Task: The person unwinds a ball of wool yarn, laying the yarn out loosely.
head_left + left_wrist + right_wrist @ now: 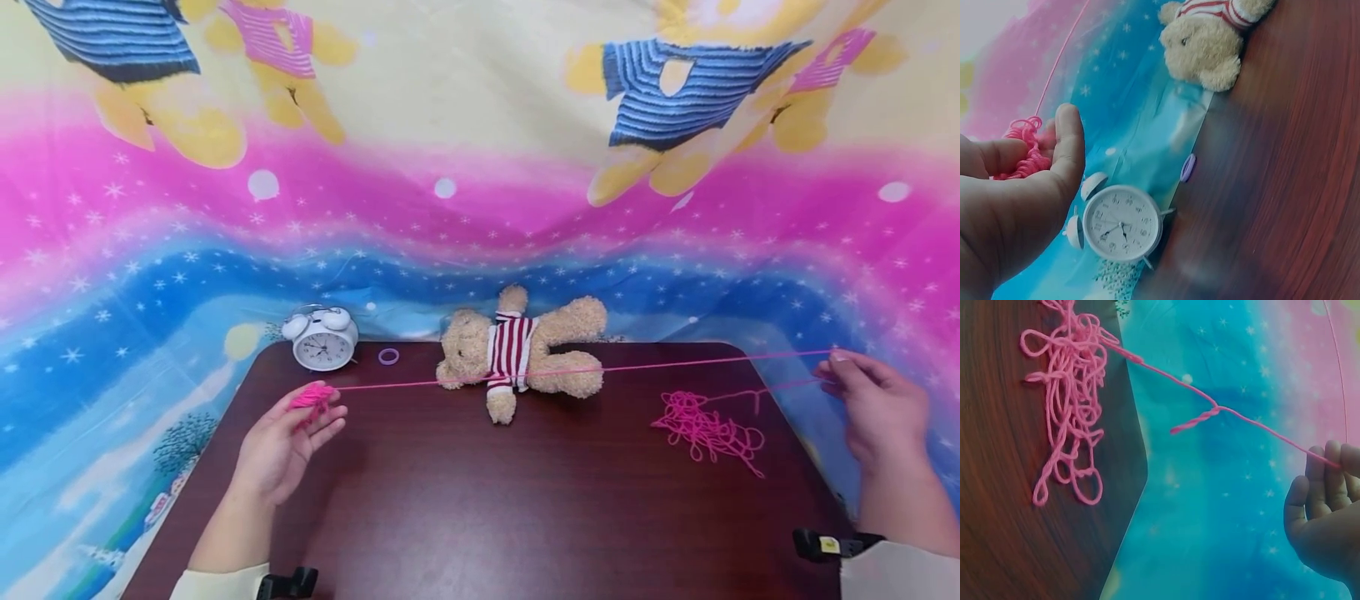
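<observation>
Left hand (281,446) pinched yarn bundle (311,398), fingers half-curled; right hand (885,408) pinched taut strand (675,364). Judged light, soft, snag-prone; best held just off tangle (684,407).

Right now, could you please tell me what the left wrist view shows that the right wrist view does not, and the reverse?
Only the left wrist view shows the left hand holding a pink yarn bundle, the white alarm clock, the purple ring and part of the teddy bear.

Only the right wrist view shows the right hand and the loose yarn pile on the table.

Both show the taut pink strand stretched between the hands, part of the table and the patterned cloth.
</observation>
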The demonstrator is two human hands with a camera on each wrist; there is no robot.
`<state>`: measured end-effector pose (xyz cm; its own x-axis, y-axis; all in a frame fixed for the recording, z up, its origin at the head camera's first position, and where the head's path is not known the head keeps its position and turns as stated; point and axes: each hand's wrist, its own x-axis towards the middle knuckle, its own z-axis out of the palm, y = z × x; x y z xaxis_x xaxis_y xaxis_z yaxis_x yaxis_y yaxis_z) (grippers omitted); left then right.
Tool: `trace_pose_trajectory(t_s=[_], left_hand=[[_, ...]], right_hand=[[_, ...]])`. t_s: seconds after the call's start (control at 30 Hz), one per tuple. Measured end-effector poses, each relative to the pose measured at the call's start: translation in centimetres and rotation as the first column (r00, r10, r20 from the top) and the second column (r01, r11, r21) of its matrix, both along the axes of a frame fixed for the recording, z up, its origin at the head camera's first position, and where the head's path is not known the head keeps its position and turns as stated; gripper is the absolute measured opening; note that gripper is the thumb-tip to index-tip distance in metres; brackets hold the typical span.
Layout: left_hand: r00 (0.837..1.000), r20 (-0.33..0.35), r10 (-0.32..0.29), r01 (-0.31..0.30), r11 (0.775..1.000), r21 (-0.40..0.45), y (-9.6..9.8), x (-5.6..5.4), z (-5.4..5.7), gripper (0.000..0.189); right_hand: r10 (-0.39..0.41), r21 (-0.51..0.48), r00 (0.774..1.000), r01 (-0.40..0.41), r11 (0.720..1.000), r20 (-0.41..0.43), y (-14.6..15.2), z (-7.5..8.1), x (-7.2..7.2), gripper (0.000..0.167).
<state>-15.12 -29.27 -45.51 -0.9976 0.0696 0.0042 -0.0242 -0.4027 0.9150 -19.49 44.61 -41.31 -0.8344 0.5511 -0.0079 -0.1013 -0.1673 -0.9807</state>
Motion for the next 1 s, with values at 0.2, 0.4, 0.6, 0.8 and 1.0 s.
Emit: trace_pose_trajectory(t_s=[0.2, 0.4, 0.6, 0.8, 1.0], left_hand=[[0.999, 0.024, 0.046, -0.046, 0.999, 0.009, -1.4, 0.5, 0.1, 0.027], [0.991, 0.050, 0.121, -0.127, 0.979, 0.160, -2.4, 0.7, 0.4, 0.023], [0.977, 0.096, 0.191, -0.211, 0.938, 0.274, -2.7, 0.7, 0.8, 0.038], [0.965, 0.157, 0.212, -0.239, 0.954, 0.182, -2.2, 0.7, 1.2, 0.048], [0.964, 0.152, 0.219, -0.237, 0.965, 0.109, -1.3, 0.5, 1.4, 0.047]], right_hand=[[-0.064, -0.059, 0.998, 0.064, 0.996, 0.006, 1.2, -0.2, 0.2, 0.011], [-0.145, -0.057, 0.988, 0.148, 0.987, 0.053, 1.6, -0.5, 0.3, 0.013], [-0.142, -0.084, 0.989, 0.144, 0.986, 0.029, 1.4, -0.7, 0.4, 0.008], [-0.005, 0.004, 0.993, 0.004, 1.000, 0.114, 0.6, -1.5, 0.6, 0.017], [0.208, 0.075, 0.962, -0.223, 0.972, 0.174, 0.0, -2.4, 0.5, 0.019]])
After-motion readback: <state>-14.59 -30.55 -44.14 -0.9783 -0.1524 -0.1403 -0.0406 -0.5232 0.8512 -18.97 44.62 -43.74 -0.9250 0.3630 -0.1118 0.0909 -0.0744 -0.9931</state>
